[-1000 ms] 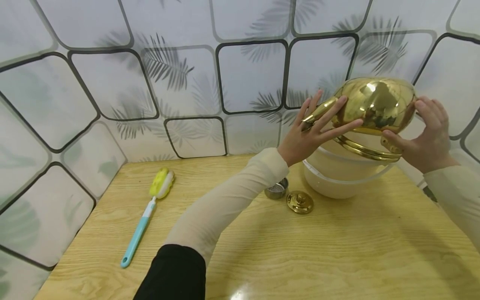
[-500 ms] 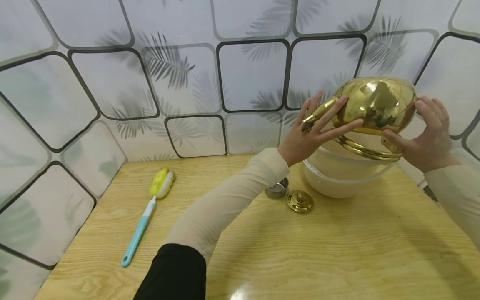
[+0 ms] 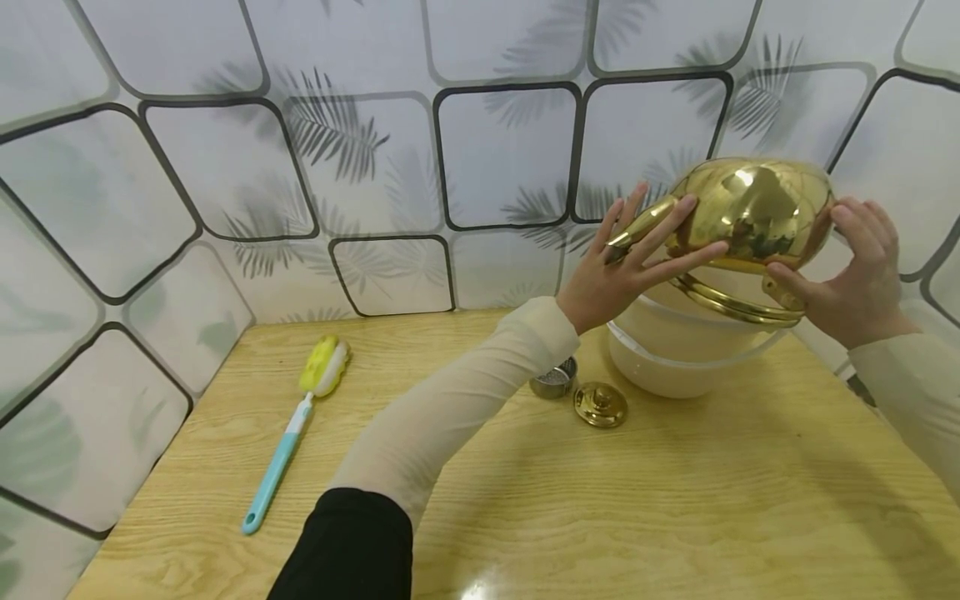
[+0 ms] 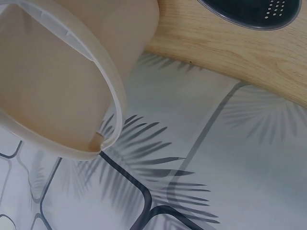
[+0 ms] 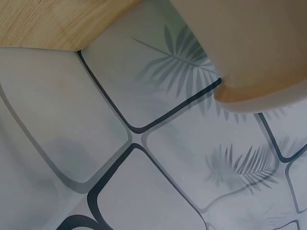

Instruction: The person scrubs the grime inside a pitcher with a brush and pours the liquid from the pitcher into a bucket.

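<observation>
A shiny gold teapot is held tipped over above a white bucket, its spout pointing down to the left and its hoop handle hanging below. My left hand has straight, spread fingers lying along the spout and against the pot's body. My right hand grips the pot's other side between thumb and fingers. The pot's mouth is hidden. In the left wrist view the bucket's rim and inside show; neither hand appears in the wrist views.
A gold lid and a metal strainer lie on the wooden table left of the bucket. Farther left rests a sponge brush with a blue handle and yellow-white head. A patterned wall closes off the back and sides.
</observation>
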`<state>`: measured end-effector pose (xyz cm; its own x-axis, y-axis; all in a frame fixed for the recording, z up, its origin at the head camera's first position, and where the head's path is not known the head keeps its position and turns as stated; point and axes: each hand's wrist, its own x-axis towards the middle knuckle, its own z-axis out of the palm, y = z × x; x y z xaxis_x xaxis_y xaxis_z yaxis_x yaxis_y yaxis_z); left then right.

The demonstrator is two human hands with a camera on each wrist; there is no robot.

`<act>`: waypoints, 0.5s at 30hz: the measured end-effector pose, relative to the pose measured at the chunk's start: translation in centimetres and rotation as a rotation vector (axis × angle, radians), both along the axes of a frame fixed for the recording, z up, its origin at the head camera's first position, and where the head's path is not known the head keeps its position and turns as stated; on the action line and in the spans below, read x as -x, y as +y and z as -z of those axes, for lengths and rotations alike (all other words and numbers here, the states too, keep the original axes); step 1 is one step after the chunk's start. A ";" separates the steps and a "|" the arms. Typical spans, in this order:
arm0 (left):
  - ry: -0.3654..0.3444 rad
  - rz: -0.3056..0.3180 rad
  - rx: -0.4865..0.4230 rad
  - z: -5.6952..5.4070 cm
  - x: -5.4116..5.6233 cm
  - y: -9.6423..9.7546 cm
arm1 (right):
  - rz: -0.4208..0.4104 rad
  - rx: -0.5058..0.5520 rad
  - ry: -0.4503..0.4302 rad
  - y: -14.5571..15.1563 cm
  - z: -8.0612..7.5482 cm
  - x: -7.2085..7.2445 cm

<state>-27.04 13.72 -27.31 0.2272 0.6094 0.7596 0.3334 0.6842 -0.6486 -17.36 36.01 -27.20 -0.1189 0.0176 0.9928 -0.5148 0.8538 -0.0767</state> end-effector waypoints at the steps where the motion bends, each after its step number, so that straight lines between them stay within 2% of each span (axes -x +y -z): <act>1: -0.002 0.002 0.000 0.0 0.0 0.0 | 0.001 0.001 -0.002 0.0 0.0 0.0; 10: -0.013 0.027 0.007 0.1 0.0 0.1 | 0.006 0.000 0.058 -0.2 0.2 0.1; 15: -0.018 0.036 0.018 0.2 -0.1 0.1 | 0.004 -0.024 0.134 -0.3 0.6 0.7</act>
<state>-26.98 13.77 -27.50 0.2357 0.6150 0.7525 0.3691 0.6596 -0.6547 -18.11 35.74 -27.80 0.0145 -0.0058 0.9999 -0.5155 0.8568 0.0125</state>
